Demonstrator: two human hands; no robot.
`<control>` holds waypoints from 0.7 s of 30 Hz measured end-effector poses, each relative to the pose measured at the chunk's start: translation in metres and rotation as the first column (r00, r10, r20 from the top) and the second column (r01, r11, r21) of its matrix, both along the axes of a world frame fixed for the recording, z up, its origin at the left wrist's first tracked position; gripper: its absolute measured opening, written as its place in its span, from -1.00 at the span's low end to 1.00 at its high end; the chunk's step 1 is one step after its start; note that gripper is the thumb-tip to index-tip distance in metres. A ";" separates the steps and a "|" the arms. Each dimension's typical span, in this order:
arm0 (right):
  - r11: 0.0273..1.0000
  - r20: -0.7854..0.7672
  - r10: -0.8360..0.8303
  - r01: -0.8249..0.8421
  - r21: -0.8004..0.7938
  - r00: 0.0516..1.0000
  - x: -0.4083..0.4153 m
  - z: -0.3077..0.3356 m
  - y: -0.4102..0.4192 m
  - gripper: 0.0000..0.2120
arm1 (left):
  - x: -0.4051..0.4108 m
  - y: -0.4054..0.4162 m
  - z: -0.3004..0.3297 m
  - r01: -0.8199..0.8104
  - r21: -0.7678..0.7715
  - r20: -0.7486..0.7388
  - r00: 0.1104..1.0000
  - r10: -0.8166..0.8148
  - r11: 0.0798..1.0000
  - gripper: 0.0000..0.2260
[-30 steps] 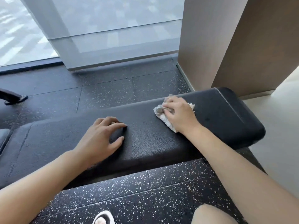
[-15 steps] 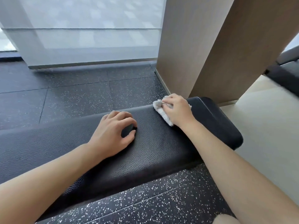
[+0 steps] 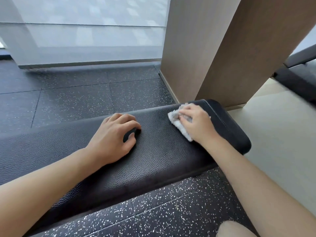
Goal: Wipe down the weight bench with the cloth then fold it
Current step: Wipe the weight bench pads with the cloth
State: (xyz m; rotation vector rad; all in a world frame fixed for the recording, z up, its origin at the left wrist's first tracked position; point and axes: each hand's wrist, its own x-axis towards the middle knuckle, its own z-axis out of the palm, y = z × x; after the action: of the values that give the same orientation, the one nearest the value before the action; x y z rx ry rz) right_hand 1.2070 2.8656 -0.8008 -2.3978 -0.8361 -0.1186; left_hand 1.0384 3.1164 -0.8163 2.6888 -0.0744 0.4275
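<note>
A long black weight bench [image 3: 153,159] with a bumpy, leather-like top runs across the view from the left side to its rounded end on the right. The right hand [image 3: 196,124] lies on top of a small white fluffy cloth [image 3: 179,124] near that right end of the bench, close to the far edge. The fingers [image 3: 187,111] bend down over the cloth and push it flat on the bench top, so most of the cloth is hidden under the hand and only its left side and a low corner stick out. I cannot tell if the thumb is pinching the cloth. The left hand [image 3: 114,137] rests on the middle of the bench top, well apart from the cloth. Its fingers are curled a little, with the tips touching the black top, and it holds nothing. Both bare arms reach in from the near side. Under the bench is a dark floor [image 3: 85,100] with white dots. Behind the right end of the bench stands a tan post [image 3: 213,48], and a frosted glass wall [image 3: 85,31] runs along the far side.
</note>
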 end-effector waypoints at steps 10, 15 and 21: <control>0.972 -0.004 0.223 -0.222 0.076 0.975 -0.079 -0.006 0.057 -0.85 | 0.002 0.000 0.002 -0.140 0.006 -0.011 0.990 0.140 0.990 -0.77; 0.981 0.036 0.187 -0.189 0.049 0.982 -0.067 -0.009 -0.015 -0.84 | 0.003 -0.001 0.001 -0.136 0.041 -0.006 0.991 0.137 0.990 -0.77; 0.970 0.019 -0.241 0.241 -0.011 0.970 0.001 0.000 -0.028 -0.79 | 0.003 -0.005 0.002 -0.148 0.058 -0.013 0.989 0.149 0.987 -0.76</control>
State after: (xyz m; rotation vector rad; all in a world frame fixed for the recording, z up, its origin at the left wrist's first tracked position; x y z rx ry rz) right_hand 1.2079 2.8379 -0.8012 -2.5064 -0.5508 -0.2299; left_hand 1.0419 3.1110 -0.8141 2.7645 0.1210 0.4538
